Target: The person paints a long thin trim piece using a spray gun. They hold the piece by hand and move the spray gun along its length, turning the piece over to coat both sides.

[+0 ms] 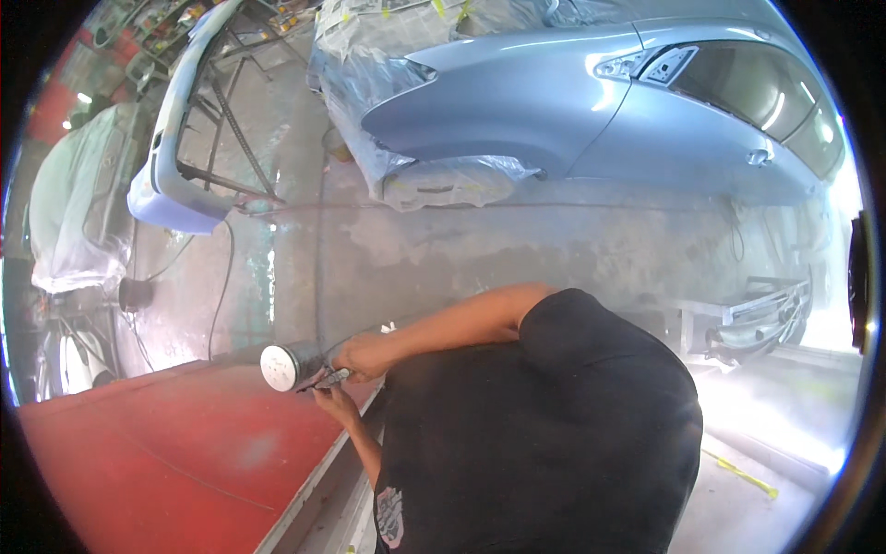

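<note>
Item: spray gun (307, 356), dark cylindrical cup capped by a round white lid (279, 368); located left of centre, near side, at the far edge of a red panel (185, 452).

Right hand (365, 356): clenched about the spray gun, just right of the cup. Left hand (337, 404): on the near side of the spray gun, fingers bent up toward it; small and soft in this view, so whether it grips cannot be told.

Garment: black shirt (535, 434), pale print at its near left.

Far side, centre to right: silver-blue car (517, 92), its front draped in clear sheeting (355, 115), the wheel (457, 182) wrapped likewise.

Far left: pale blue bumper (175, 198) on a metal stand (242, 138); left of it, a sheeted form (83, 203).

Right: metal frame (688, 328); nearer, a yellow strip (748, 475).
</note>
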Motion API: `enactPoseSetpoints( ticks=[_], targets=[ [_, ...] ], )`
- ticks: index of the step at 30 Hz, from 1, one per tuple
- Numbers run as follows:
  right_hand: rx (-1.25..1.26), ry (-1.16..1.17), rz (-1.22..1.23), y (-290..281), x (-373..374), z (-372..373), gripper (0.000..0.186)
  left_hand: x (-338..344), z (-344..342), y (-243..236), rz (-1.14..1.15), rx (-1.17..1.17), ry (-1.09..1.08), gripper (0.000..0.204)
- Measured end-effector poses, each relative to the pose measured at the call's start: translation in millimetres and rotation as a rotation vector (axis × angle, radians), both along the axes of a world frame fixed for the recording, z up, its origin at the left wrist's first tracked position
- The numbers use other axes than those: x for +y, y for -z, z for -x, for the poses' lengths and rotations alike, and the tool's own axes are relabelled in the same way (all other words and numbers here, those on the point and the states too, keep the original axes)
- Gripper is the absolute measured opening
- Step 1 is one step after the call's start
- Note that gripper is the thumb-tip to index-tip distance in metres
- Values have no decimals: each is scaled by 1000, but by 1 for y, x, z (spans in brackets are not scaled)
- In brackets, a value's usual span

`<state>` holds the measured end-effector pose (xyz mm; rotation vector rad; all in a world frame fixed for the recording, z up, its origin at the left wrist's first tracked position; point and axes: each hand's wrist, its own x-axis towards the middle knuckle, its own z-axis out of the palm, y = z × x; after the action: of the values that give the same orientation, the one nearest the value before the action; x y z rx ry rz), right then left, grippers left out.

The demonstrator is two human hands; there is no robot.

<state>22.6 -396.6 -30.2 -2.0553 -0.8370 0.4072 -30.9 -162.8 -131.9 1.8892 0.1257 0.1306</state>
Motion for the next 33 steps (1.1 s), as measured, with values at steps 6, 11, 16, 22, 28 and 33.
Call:
enactPoseSetpoints(
  ticks=[6, 11, 16, 22, 28, 33],
  targets=[
    [35, 10, -13, 4, 1, 0, 32, -4, 4, -2, 111, 66, -38, 25],
    [96, 29, -29, 1, 0, 0, 36, -7, 4, -3, 61, 85, -47, 26],
    [63, 36, 13, 2, 2, -2, 32, 13, -1, 18, -48, -35, 13, 29],
    [43, 11, -5, 5, 0, -1, 33, 7, -1, 12, 42, 34, 3, 27],
    [104, -1, 46, -1, 0, -2, 36, 0, -3, 12, 53, -15, -3, 19],
    [93, -3, 21, -3, -1, -2, 39, 11, 6, 34, 118, 126, -47, 22]
  ],
)
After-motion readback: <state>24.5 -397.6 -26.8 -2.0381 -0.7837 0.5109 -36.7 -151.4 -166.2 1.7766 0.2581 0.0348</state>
